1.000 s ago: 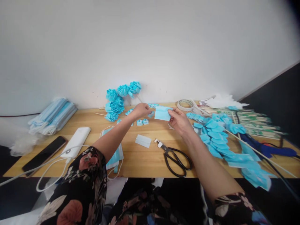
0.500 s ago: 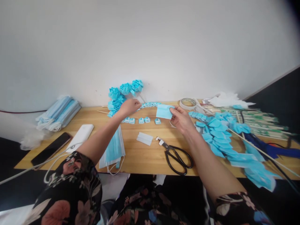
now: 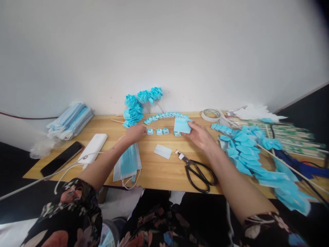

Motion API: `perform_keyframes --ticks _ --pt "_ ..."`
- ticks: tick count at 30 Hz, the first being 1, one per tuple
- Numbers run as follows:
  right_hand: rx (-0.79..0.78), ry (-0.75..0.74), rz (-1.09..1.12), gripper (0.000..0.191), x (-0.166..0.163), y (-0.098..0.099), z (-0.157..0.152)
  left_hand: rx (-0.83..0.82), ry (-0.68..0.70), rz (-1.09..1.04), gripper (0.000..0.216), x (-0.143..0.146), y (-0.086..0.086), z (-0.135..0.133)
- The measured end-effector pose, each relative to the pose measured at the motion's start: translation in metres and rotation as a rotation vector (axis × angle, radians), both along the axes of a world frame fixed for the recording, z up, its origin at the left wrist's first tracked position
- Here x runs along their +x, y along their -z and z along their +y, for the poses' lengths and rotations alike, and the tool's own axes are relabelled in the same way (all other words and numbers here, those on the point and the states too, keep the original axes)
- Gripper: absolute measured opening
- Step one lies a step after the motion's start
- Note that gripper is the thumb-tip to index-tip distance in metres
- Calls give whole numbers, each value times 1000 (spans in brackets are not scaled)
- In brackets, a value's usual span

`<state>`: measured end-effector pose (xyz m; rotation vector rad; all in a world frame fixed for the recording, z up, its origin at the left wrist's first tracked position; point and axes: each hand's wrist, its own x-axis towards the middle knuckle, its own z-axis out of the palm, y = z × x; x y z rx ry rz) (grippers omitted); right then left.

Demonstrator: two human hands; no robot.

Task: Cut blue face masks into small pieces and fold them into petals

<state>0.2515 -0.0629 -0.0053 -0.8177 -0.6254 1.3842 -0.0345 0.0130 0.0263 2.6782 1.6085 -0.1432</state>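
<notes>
My right hand [image 3: 199, 134] pinches a light-blue square of mask fabric [image 3: 182, 125] and holds it up over the table. Beneath the square's lower edge lies a small folded blue piece [image 3: 177, 133], partly covered. At the left end of the front row of folded pieces [image 3: 159, 131], my left hand [image 3: 136, 133] is closed, fingertips touching or close beside one; what it grips is hidden. Behind, more folded pieces [image 3: 164, 116] lie in a curved row. A pale rectangular strip [image 3: 163, 151] and black-handled scissors [image 3: 196, 171] rest in front, taped at the tip.
Blue fabric flowers on sticks [image 3: 133, 111] lean by the wall. Face masks lie stacked [image 3: 73, 120] and loose [image 3: 128, 163]. A phone [image 3: 61, 158], white power bank [image 3: 94, 147], tape roll [image 3: 211, 115], blue ruffled strips [image 3: 241, 147] and green-white wrapped sticks [image 3: 300, 137] surround the work area.
My left hand has come down and toward me, from the back row to the front row's left end. My right hand, still holding the blue square, has lowered slightly; the view shifted a little.
</notes>
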Motion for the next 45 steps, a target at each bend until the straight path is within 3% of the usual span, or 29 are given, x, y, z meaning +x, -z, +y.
perform_keyframes --ticks 8,15,23,28,32,37,41,45 --pt "36 41 -35 22 -1 -2 0 62 35 -201 31 1 -1 -1" --pt "-105 12 2 16 2 -2 0 138 161 -227 32 -14 10 11" --pt "-210 -24 -43 17 -6 -2 14 85 322 -260 35 16 20 14" --pt "-196 -55 -65 18 -16 -1 28 22 392 -285 28 18 21 14" --pt "-182 -75 -100 20 -22 -2 39 -49 387 -344 37 6 18 13" --pt "-103 -35 -115 22 -13 -7 39 -18 282 -480 44 -21 -2 13" --pt "2 27 -107 27 -5 -7 32 38 162 -361 48 -36 -13 11" --pt "43 20 -115 30 -9 -2 23 32 171 -229 55 -36 -5 9"
